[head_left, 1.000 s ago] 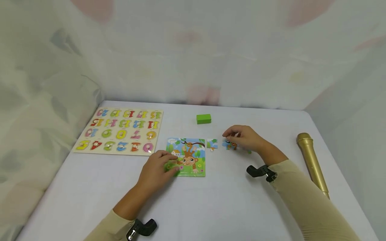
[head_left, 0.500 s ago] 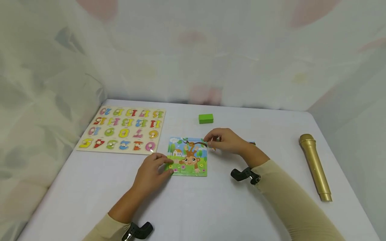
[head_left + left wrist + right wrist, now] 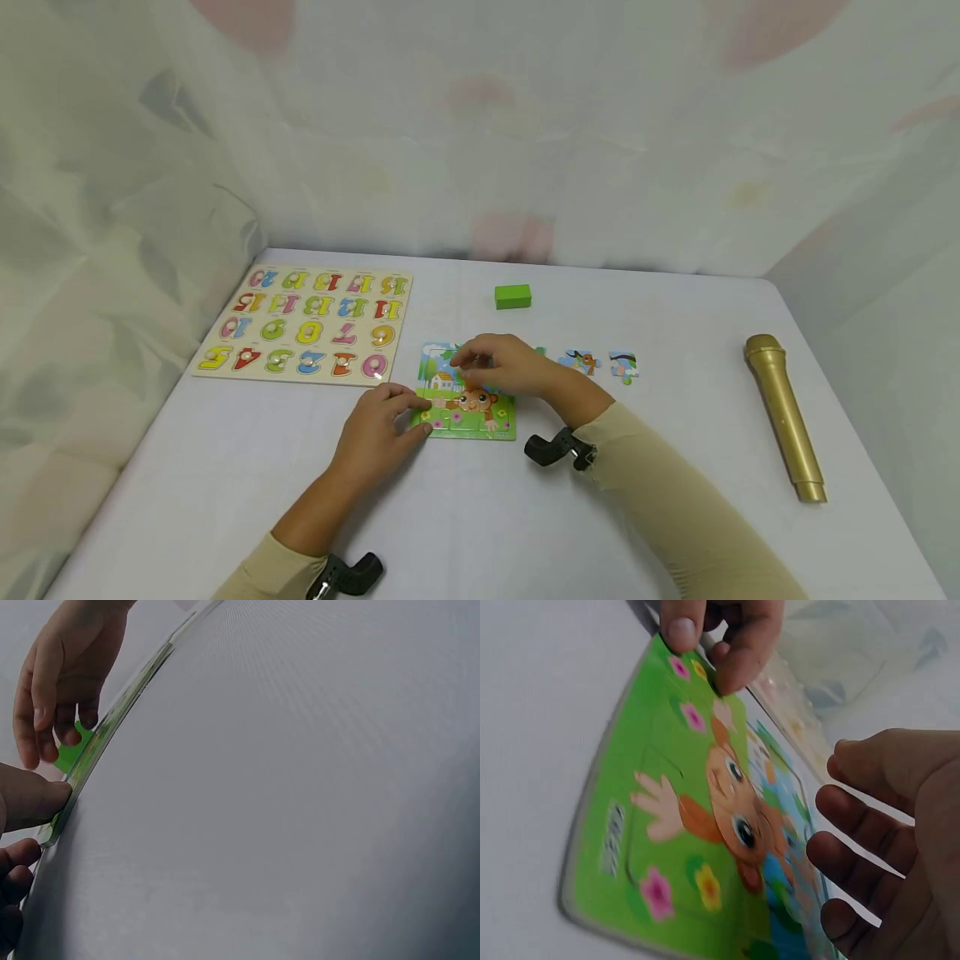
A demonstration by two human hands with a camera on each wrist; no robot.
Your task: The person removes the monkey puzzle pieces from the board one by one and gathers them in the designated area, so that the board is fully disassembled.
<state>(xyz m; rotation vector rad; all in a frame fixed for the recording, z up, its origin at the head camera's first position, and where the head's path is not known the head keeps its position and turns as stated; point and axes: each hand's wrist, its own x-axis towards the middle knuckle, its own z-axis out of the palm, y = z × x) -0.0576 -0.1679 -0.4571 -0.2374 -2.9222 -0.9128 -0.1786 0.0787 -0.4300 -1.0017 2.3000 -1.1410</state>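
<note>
A square monkey jigsaw puzzle [image 3: 487,423] lies flat on the table, below the head view's centre. My left hand [image 3: 381,433] holds its near left corner, thumb and index finger on the board's edge. Over the upper part of the puzzle hovers my right hand [image 3: 502,367], its fingers loosely bent. The right wrist view shows nothing between the right fingers [image 3: 847,855]. Right of the board lie loose jigsaw pieces: one with a brown monkey part [image 3: 583,362] and one with a branch [image 3: 624,365]. A third piece [image 3: 542,351] is mostly hidden behind the right hand.
A number puzzle board [image 3: 300,325] lies at the back left. Behind the jigsaw sits a green block [image 3: 513,297]. A gold microphone [image 3: 786,421] lies along the right side of the white table. Fabric walls [image 3: 480,150] stand behind and at the sides.
My right hand has moved left from the loose pieces to above the jigsaw, uncovering the monkey and branch pieces. My left hand has shifted slightly back toward the board's left edge.
</note>
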